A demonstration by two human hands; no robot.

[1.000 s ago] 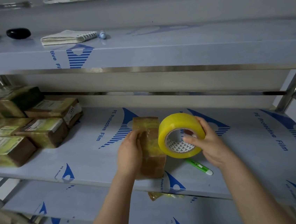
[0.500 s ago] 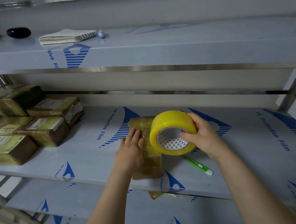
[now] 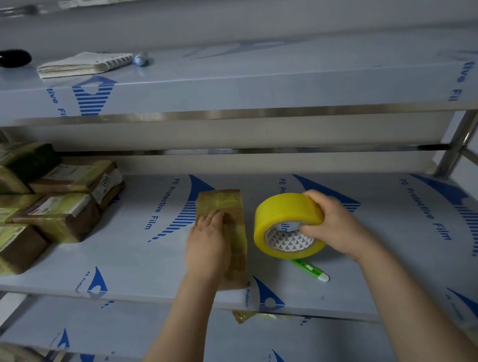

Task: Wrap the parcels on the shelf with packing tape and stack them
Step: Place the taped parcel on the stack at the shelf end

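A brown parcel covered in glossy tape lies flat on the middle shelf, its near end at the shelf's front edge. My left hand presses down on it with flat fingers. To its right, my right hand grips a yellow roll of packing tape, thumb inside the core, held low over the shelf and apart from the parcel. A stack of several taped parcels sits at the shelf's left end.
A green-and-white cutter lies on the shelf just under the tape roll. The upper shelf holds a notebook, a small blue item and a black object. A scrap of tape lies on the lower shelf.
The parcel went from standing on edge to lying flat under my left hand. My right hand drew the tape roll away to the right and lower.
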